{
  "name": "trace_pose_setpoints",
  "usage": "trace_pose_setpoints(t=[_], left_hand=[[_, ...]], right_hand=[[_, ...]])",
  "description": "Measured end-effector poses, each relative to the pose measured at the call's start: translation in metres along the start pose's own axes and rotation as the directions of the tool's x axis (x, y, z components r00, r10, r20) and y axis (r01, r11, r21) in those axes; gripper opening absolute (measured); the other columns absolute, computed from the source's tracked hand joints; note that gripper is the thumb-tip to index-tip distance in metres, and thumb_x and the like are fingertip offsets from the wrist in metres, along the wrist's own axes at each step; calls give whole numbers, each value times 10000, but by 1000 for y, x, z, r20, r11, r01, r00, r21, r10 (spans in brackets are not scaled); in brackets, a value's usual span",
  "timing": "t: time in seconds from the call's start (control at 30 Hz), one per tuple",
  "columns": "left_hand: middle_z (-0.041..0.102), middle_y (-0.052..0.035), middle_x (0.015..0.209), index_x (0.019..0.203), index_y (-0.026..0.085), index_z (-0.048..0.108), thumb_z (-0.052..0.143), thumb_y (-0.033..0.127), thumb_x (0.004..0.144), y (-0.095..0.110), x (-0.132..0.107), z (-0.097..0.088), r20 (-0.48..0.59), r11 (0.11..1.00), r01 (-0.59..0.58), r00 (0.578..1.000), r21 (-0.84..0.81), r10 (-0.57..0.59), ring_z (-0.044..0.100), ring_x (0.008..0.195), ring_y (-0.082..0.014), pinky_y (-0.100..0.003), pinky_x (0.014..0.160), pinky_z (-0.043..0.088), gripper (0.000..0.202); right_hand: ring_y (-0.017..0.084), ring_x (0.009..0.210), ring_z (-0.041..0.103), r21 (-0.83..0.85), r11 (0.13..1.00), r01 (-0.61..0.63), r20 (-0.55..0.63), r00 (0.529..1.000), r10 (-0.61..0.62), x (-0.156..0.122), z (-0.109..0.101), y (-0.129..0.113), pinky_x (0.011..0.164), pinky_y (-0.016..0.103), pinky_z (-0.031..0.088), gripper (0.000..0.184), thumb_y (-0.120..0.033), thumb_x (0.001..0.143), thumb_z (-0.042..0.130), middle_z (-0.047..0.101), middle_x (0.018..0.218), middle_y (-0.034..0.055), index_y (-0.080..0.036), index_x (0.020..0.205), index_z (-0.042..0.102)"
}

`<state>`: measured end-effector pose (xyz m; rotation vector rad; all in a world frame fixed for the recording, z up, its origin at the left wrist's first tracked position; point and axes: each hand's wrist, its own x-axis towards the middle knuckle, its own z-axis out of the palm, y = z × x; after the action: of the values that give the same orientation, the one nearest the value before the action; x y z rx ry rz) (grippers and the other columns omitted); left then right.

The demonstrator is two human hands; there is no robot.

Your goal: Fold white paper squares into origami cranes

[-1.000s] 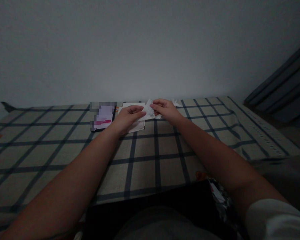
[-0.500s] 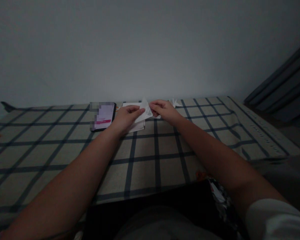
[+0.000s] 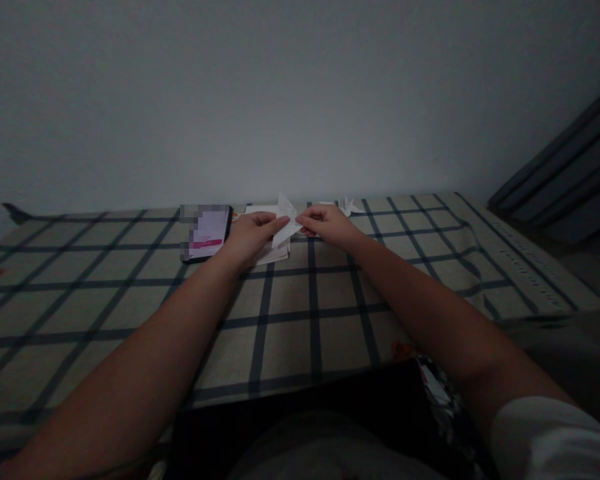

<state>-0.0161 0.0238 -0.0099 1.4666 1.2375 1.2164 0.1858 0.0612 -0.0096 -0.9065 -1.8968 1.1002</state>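
White folded paper (image 3: 283,228) is held btwn L hand (image 3: 253,235), pinching its left side, & R hand (image 3: 329,224), fingertips pinching its right corner. Long axis runs roughly toward wall (image 3: 300,100), pointed tip up; hands abt equally near.

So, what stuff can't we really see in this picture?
All in the head view:
Lit screen: partly covered by blurry blocks.
White papers: partly hidden by the left hand.
Folded paper: its markings are too small; fingers of the right hand cover one end.
Cloth lettering: too blurry to read.
Grey curtain: cut off by the right edge.
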Motion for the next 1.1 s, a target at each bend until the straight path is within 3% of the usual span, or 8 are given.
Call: trace_pose_setpoints(t=[0.23, 0.47, 0.7, 0.87, 1.1], left_hand=[[611, -12, 596, 696, 163, 699, 800, 584, 692, 2, -2, -1, -61, 993, -32, 997, 117, 39, 498, 527, -123, -252, 497, 377, 433], [700, -55, 719, 790, 136, 739, 855, 511, 631, 2, -2, 2, 32, 997, 72, 997, -41, -71, 594, 593, -152, -271, 564, 443, 423], [730, -55, 762, 827, 140, 762, 764, 546, 733, 4, -2, -1, 70, 989, -91, 994, 120, 83, 598, 638, -156, -261, 597, 431, 417], [728, -47, 770, 841, 145, 758, 746, 557, 750, 6, -3, 0, 81, 977, -142, 988, 162, 131, 604, 673, -169, -266, 627, 434, 422], [612, -3, 625, 659, 180, 656, 787, 531, 730, -1, 2, -1, -65, 980, -156, 984, 120, 165, 531, 589, -134, -251, 560, 380, 382]], right_hand=[[113, 652, 544, -68, 996, 52, 61, 997, -48, -3, 1, -3, 631, 257, 413, 333, -431, 926, 592, 593, 683, 10, -150, 749, 611], [114, 646, 488, -156, 977, 147, 43, 989, -142, -2, 0, 0, 614, 261, 357, 345, -462, 883, 606, 546, 667, -10, -156, 725, 582], [111, 625, 500, -72, 993, 91, 85, 993, -85, -7, 3, -8, 600, 258, 372, 335, -476, 884, 596, 547, 664, -15, -161, 771, 575], [114, 637, 506, -154, 981, 115, 28, 993, -112, -8, 5, -13, 602, 257, 380, 307, -428, 891, 611, 563, 661, -8, -159, 745, 591], [116, 637, 603, 65, 998, -19, -56, 998, 23, -4, 8, -10, 613, 242, 488, 318, -452, 854, 700, 657, 675, 24, -145, 783, 659]])
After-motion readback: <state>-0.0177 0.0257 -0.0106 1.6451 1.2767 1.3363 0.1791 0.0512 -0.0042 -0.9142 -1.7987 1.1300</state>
